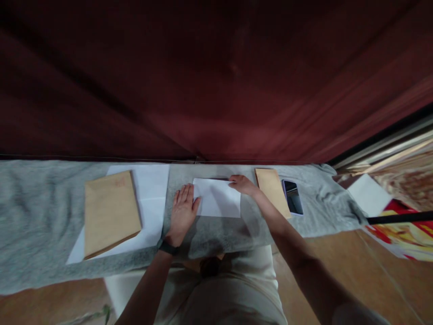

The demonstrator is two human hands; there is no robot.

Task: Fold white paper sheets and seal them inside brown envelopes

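Observation:
A white sheet of paper (218,201), apparently folded, lies on the grey cloth in front of me. My left hand (183,208) rests flat at its left edge, fingers extended and the thumb over the paper. At the upper right corner, my right hand (242,184) pinches the edge of the same paper with its fingers curled. A dark line shows along the paper's far edge; I cannot tell whether it is shadow or something underneath.
To the left, a stack of brown envelopes (110,212) lies on larger white sheets (152,203). A single brown envelope (272,189) and a phone (293,197) lie right of my right hand. Grey cloth (216,237) covers the narrow surface; a dark red curtain (216,90) hangs behind.

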